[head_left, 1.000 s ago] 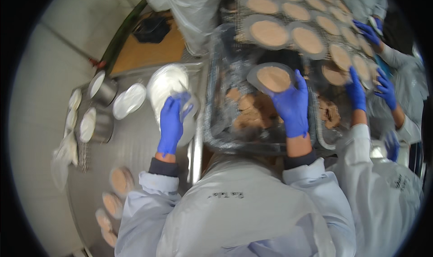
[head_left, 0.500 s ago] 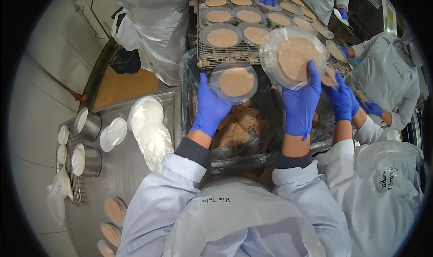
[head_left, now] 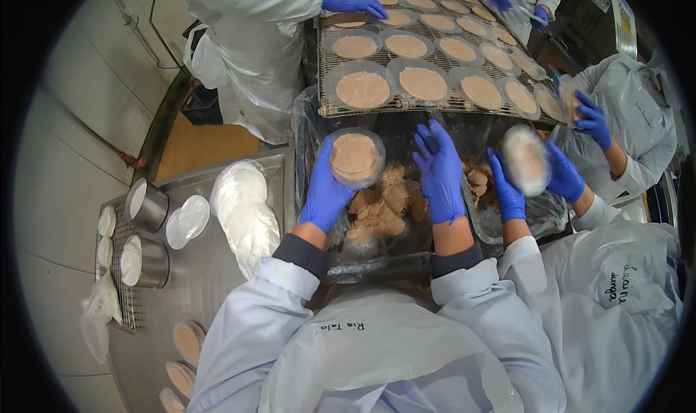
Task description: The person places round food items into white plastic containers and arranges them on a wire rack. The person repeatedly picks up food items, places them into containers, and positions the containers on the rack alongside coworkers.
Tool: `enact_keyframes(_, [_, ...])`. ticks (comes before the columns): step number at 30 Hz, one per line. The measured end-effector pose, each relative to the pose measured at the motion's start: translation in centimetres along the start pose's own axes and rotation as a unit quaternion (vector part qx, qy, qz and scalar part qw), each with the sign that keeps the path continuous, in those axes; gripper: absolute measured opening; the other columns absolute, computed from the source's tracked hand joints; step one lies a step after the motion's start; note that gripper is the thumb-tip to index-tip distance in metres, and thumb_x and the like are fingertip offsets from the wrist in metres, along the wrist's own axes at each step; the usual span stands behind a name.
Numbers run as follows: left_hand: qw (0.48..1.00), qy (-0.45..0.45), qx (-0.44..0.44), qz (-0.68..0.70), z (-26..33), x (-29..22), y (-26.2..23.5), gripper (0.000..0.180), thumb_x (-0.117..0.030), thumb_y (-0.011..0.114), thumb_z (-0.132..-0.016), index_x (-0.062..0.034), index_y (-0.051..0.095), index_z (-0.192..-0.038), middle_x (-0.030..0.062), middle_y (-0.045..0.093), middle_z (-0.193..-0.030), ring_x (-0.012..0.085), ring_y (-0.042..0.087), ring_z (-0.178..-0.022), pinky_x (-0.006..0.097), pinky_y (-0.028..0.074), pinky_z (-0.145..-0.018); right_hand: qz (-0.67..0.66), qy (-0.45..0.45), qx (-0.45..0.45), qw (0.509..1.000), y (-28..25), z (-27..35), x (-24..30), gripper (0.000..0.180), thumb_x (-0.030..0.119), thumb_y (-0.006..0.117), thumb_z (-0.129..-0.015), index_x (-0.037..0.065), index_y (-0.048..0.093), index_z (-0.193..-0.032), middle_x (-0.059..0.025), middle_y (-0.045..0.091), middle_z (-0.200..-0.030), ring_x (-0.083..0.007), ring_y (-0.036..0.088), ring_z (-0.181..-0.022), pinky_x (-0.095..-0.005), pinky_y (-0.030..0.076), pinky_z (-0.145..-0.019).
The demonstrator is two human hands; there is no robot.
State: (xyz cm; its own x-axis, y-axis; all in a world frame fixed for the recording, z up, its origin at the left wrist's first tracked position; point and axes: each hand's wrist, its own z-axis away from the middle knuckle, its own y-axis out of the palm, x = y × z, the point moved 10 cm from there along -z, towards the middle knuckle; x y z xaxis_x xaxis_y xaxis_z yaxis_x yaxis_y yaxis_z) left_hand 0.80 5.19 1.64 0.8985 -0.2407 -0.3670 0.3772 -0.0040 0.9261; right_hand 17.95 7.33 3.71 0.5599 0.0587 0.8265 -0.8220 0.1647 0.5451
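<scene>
My left hand (head_left: 326,194) grips a pale pinkish-brown round patty (head_left: 354,155) with a clear round sheet around it; the edge looks layered. Empty, my right hand (head_left: 441,170) has its fingers stretched out and pointing away from me. Both hands are over a dark tub (head_left: 377,266) lined with clear plastic. Brown ground-meat-like lumps (head_left: 388,208) lie in it between my wrists. Just beyond the tub, a wire mesh rack or belt (head_left: 330,111) carries rows of round patties (head_left: 423,84) on clear sheets.
At left, a steel table (head_left: 199,282) holds white round sheets (head_left: 245,213), two steel cylinders (head_left: 148,206) and stacked patties (head_left: 190,340). To my right, a co-worker's gloved hands (head_left: 510,195) hold a blurred patty (head_left: 528,163) over another lined tub. Other gloved co-workers stand around the mesh.
The sheeted patty in my right hand is gone from it, and that hand has drawn back and opened. My left hand, still holding a patty, has come slightly nearer and left.
</scene>
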Motion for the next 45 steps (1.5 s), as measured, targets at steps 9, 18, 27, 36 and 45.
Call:
enact_keyframes(9, [0.998, 0.064, 0.020, -0.003, -5.8, -0.5, 2.7, 0.048, -0.021, 0.052, -0.088, 0.0005, 0.034, -0.126, 0.0196, 0.043, -0.124, 0.0332, 0.045, -0.114, 0.049, 0.038, -0.096, -0.222, 0.061, -0.045, 0.972, 0.5, -2.8, 0.0, 0.050, 0.027, 0.050, -0.085, 0.008, 0.035, -0.128, -0.0140, 0.039, -0.132, -0.0294, 0.033, -0.124, -0.0454, 0.029, -0.099])
enact_keyframes(18, [0.986, 0.114, -0.120, 0.003, 13.0, -7.5, -7.7, 0.047, -0.010, 0.056, -0.083, 0.0027, 0.038, -0.124, 0.0158, 0.049, -0.118, 0.0272, 0.050, -0.107, 0.036, 0.044, -0.090, -0.184, 0.058, -0.012, 0.981, -5.4, -4.8, -2.2, 0.042, 0.011, 0.050, -0.083, 0.003, 0.039, -0.123, -0.0152, 0.045, -0.127, -0.0295, 0.043, -0.117, -0.0447, 0.035, -0.096])
enact_keyframes(27, [0.200, 0.280, -0.612, -0.712, 53.7, -27.4, -21.5, 0.031, -0.013, 0.047, -0.089, 0.0097, 0.052, -0.111, 0.0197, 0.060, -0.105, 0.0232, 0.057, -0.097, 0.029, 0.042, -0.086, -0.343, 0.283, 0.003, 0.896, -1.4, -2.6, -10.1, 0.041, 0.008, 0.046, -0.084, -0.005, 0.038, -0.122, -0.0206, 0.045, -0.123, -0.0344, 0.045, -0.112, -0.0452, 0.038, -0.095])
enact_keyframes(36, [0.943, 0.248, -0.159, -0.156, 11.6, -14.7, -11.9, 0.039, -0.015, 0.050, -0.088, -0.0001, 0.043, -0.123, 0.0118, 0.050, -0.118, 0.0239, 0.045, -0.114, 0.039, 0.038, -0.096, -0.319, 0.144, 0.014, 0.937, 0.9, -3.1, -2.1, 0.053, 0.039, 0.052, -0.085, 0.006, 0.040, -0.124, -0.0122, 0.045, -0.124, -0.0302, 0.045, -0.113, -0.0431, 0.040, -0.092])
enact_keyframes(45, [0.995, 0.100, -0.009, 0.016, -4.9, -2.4, 4.0, 0.038, -0.017, 0.051, -0.088, 0.0002, 0.042, -0.120, 0.0142, 0.048, -0.120, 0.0276, 0.048, -0.111, 0.044, 0.039, -0.096, -0.287, 0.105, 0.002, 0.952, 0.1, -4.5, -0.8, 0.036, 0.013, 0.046, -0.088, 0.005, 0.039, -0.122, -0.0137, 0.044, -0.124, -0.0285, 0.045, -0.113, -0.0444, 0.041, -0.091])
